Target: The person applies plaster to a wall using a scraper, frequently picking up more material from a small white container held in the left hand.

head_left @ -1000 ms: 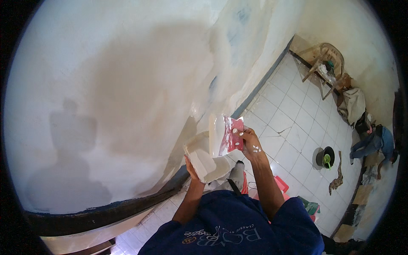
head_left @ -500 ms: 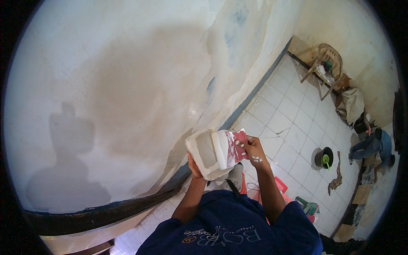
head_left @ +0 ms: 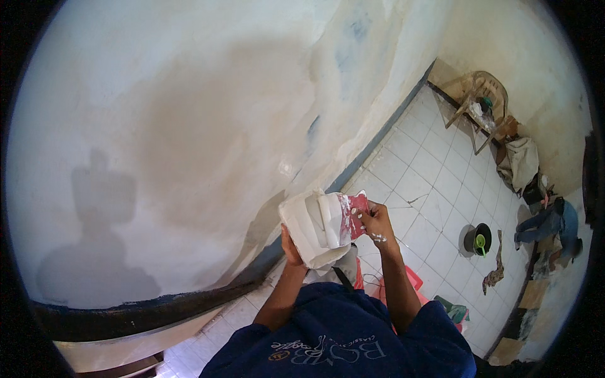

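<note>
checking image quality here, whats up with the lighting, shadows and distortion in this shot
Head view: light from behind throws the person's dark shadow onto the pale wall; fisheye bends the wall's dark base strip and the tiled floor, with black corners; the right hand and red putty scraper look sharp, without glare.

No labels, signs or screens in view. Only package-like things: flattened brown cardboard on the white tile floor at my far right, and a pale slumped sack against the wall beside the plastic chair.
</note>
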A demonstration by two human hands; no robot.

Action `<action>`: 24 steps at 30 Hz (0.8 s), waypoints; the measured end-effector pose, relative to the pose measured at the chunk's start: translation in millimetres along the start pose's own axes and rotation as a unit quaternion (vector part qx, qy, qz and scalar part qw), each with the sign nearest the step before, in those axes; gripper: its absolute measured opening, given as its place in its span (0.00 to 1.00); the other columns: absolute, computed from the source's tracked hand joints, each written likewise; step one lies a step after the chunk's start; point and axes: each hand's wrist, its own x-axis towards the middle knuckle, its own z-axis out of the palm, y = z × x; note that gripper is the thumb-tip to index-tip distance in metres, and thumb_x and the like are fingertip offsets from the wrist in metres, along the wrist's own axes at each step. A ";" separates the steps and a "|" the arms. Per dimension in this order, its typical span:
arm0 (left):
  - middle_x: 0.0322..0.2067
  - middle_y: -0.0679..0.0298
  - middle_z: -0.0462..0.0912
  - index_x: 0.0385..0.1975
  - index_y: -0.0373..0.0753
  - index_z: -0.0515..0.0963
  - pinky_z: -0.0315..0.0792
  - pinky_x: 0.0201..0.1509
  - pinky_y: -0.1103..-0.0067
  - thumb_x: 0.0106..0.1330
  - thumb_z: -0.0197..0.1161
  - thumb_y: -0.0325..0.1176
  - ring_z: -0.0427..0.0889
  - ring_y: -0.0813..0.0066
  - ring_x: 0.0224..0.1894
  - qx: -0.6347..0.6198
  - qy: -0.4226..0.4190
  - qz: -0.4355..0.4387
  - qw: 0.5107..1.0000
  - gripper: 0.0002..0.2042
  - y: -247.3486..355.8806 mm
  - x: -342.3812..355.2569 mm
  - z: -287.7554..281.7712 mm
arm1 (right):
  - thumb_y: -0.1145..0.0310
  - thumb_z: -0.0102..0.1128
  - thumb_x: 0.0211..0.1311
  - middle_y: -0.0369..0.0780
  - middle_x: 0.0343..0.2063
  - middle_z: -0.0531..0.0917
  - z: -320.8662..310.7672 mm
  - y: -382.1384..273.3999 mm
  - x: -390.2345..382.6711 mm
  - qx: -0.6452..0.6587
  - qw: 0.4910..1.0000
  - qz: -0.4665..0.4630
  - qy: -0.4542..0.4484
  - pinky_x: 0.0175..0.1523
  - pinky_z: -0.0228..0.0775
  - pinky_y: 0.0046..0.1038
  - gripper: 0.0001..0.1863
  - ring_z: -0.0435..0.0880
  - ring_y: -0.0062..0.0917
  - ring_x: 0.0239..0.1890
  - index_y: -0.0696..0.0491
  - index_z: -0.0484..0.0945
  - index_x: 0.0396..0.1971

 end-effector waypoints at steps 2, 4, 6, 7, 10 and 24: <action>0.65 0.54 0.64 0.68 0.40 0.55 0.63 0.67 0.60 0.71 0.40 0.57 0.67 0.54 0.64 -0.043 -0.038 -0.015 0.998 0.33 3.9 -0.9 2.1 | 0.73 0.56 0.60 0.28 0.17 0.76 -1.9 0.0 0.1 0.022 1.000 0.018 -0.004 0.20 0.56 0.17 0.06 0.66 0.09 0.16 0.56 0.82 0.31; 0.64 0.53 0.64 0.68 0.40 0.55 0.64 0.67 0.60 0.71 0.40 0.57 0.67 0.54 0.64 -0.030 -0.031 -0.010 0.999 0.33 4.6 -0.9 6.3 | 0.72 0.57 0.60 0.27 0.17 0.75 -4.6 2.3 -1.1 0.037 0.999 0.022 -0.006 0.20 0.55 0.17 0.06 0.65 0.08 0.16 0.56 0.82 0.31; 0.64 0.53 0.64 0.68 0.40 0.56 0.64 0.66 0.60 0.71 0.40 0.58 0.67 0.54 0.64 -0.017 -0.024 -0.008 1.000 0.34 3.7 -1.2 9.9 | 0.72 0.58 0.60 0.28 0.18 0.76 -10.9 14.7 2.1 0.061 0.998 0.018 -0.020 0.20 0.55 0.17 0.06 0.65 0.08 0.16 0.57 0.82 0.31; 0.64 0.53 0.65 0.68 0.39 0.56 0.65 0.66 0.60 0.71 0.40 0.58 0.68 0.55 0.63 -0.034 -0.033 -0.019 0.999 0.34 4.6 0.0 11.5 | 0.72 0.58 0.61 0.28 0.19 0.77 -11.0 15.1 4.1 0.087 0.995 0.010 -0.037 0.20 0.54 0.17 0.06 0.66 0.08 0.16 0.57 0.82 0.32; 0.63 0.54 0.66 0.68 0.40 0.57 0.67 0.65 0.60 0.70 0.41 0.58 0.69 0.55 0.62 -0.040 -0.040 -0.042 0.997 0.34 5.4 -0.7 18.4 | 0.72 0.59 0.62 0.29 0.21 0.79 -6.9 9.9 2.7 0.076 0.996 0.021 -0.044 0.23 0.58 0.17 0.07 0.69 0.09 0.20 0.58 0.83 0.34; 0.61 0.55 0.70 0.66 0.41 0.60 0.68 0.63 0.61 0.69 0.43 0.62 0.72 0.57 0.60 -0.069 -0.033 -0.089 0.993 0.35 -3.8 -3.0 45.4 | 0.76 0.57 0.59 0.27 0.18 0.74 26.9 -19.0 -6.9 -0.072 0.995 -0.036 -0.060 0.26 0.56 0.20 0.06 0.65 0.10 0.22 0.62 0.80 0.31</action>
